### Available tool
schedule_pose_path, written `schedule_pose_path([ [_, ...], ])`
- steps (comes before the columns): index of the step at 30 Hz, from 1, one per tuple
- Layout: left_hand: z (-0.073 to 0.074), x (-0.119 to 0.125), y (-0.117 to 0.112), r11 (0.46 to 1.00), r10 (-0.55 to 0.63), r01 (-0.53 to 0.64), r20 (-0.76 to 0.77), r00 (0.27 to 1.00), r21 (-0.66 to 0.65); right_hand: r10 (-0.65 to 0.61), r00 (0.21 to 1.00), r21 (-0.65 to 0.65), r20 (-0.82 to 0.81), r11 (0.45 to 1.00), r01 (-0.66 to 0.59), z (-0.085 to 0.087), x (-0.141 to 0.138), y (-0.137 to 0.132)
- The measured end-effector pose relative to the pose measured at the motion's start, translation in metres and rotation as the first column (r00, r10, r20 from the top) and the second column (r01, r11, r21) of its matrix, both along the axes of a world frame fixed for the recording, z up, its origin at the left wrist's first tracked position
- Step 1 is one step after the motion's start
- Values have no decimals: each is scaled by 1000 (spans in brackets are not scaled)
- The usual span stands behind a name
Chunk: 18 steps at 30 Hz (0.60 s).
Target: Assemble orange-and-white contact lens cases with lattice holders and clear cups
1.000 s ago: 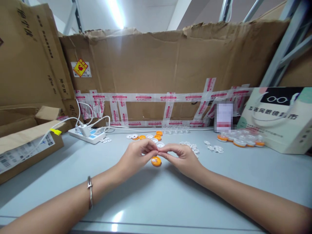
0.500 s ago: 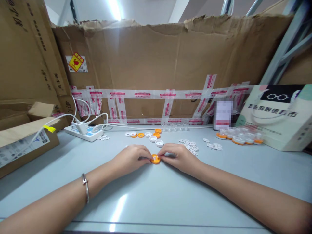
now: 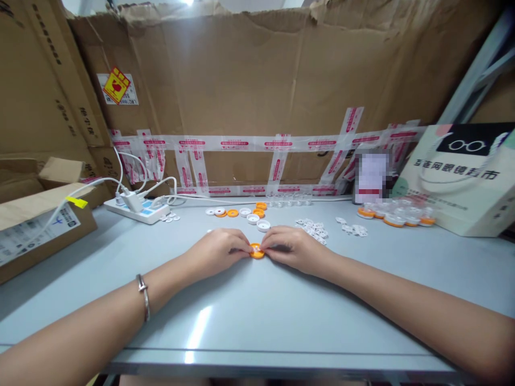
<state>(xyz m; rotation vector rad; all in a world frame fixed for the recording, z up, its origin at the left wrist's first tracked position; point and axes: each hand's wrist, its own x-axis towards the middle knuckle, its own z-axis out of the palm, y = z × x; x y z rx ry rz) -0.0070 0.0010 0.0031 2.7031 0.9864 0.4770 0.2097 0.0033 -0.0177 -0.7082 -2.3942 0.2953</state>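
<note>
Head view: my left hand (image 3: 219, 250) and right hand (image 3: 295, 248) had dropped to the orange disc (image 3: 257, 255) on the tabletop (image 3: 241, 311), shifting work onto it; fingers (image 3: 244, 248) bunched at its rim, pinch unclear.

Orange disc (image 3: 257, 255): smooth plastic. Tabletop (image 3: 322, 311): smooth, glossy. Carton (image 3: 241, 80): matt cardboard, rough top edge. Bangle (image 3: 142, 288): shiny metal.

A thin, shiny silver bracelet (image 3: 144, 294) with a little bump is being worn on the left arm (image 3: 104, 324).

Left hand (image 3: 219, 250) — orange disc (image 3: 257, 255) — right hand (image 3: 293, 246)
</note>
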Motion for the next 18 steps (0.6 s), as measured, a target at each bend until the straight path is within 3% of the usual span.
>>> schedule_pose_path([
  [18,0,1,-1,1000,10,-10,1,1000,6,-11,1000,-113,2,993,11,2,0,-3],
])
